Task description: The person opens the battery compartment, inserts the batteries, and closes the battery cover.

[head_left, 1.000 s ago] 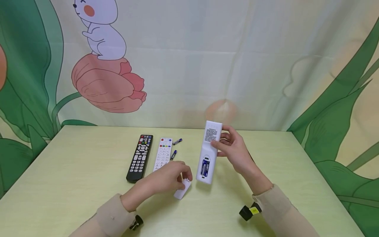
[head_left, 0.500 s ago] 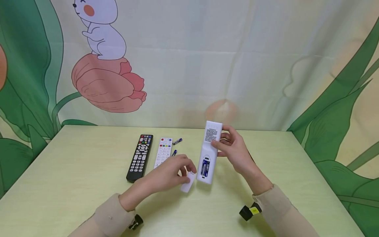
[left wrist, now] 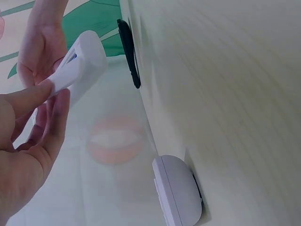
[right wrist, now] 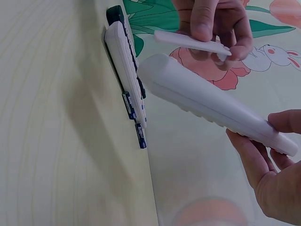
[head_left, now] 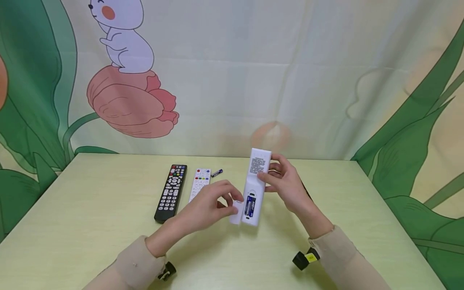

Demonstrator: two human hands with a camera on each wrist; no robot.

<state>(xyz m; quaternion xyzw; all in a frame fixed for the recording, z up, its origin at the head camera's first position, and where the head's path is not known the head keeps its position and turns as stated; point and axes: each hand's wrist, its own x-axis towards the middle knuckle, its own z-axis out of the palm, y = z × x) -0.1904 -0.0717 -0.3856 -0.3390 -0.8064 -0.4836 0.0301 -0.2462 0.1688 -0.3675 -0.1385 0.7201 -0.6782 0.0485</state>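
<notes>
My right hand (head_left: 288, 183) holds a white remote control (head_left: 255, 185) up above the table, its back toward the head camera and its battery compartment uncovered. Two blue batteries (head_left: 250, 206) lie side by side in that compartment. Between the thumb and fingers of my left hand (head_left: 212, 203) is a small white battery cover (head_left: 236, 214), right beside the remote's lower left edge. Seen from the right wrist, the battery cover (right wrist: 188, 42) is apart from the remote control (right wrist: 207, 101), over its back. In the left wrist view the cover overlaps the remote.
On the table (head_left: 90, 209) to the left lie a black remote (head_left: 171, 193) and a second white remote (head_left: 200, 181), partly hidden by my left hand. Near it is a loose battery (head_left: 216, 173); the right wrist view shows another battery (right wrist: 128, 104). A printed curtain (head_left: 224, 80) hangs behind.
My left hand has lifted the battery cover up and to the right, bringing it beside the remote and turning it more upright. The right hand and its remote have barely moved.
</notes>
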